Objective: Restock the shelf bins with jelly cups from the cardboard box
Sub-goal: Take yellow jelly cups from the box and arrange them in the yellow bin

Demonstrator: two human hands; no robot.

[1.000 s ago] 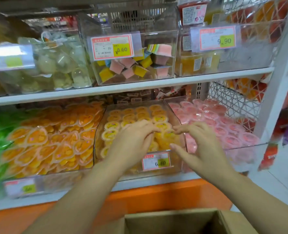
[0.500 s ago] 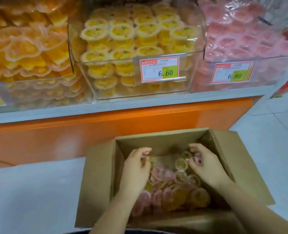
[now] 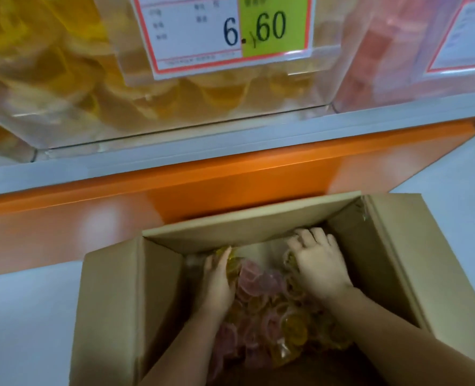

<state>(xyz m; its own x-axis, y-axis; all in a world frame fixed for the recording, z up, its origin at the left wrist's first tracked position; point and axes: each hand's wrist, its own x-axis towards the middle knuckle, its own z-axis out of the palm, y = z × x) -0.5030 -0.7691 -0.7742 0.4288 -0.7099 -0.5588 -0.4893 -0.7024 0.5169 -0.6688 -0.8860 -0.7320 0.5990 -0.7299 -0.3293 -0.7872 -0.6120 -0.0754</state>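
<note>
An open cardboard box (image 3: 119, 302) stands on the floor below the shelf. It holds a loose heap of pink and yellow jelly cups (image 3: 261, 282). Both hands are deep in the box at its far end. My left hand (image 3: 216, 282) lies edge-on with fairly straight fingers against yellow cups at the heap's left side. My right hand (image 3: 319, 263) is palm down, its fingers curled over yellow cups near the far right corner. Above, a clear shelf bin (image 3: 202, 112) of yellow cups carries a 6.60 price tag (image 3: 230, 32).
A clear bin of pink cups (image 3: 383, 65) stands to the right of the yellow one. The grey shelf lip and orange base panel (image 3: 230, 176) run right behind the box. White floor (image 3: 22, 330) lies on both sides of the box. The box flaps stand open.
My view dropped from the shelf bins to the box. Both hands left the yellow bin, went into the box and reached further to its far end among the cups.
</note>
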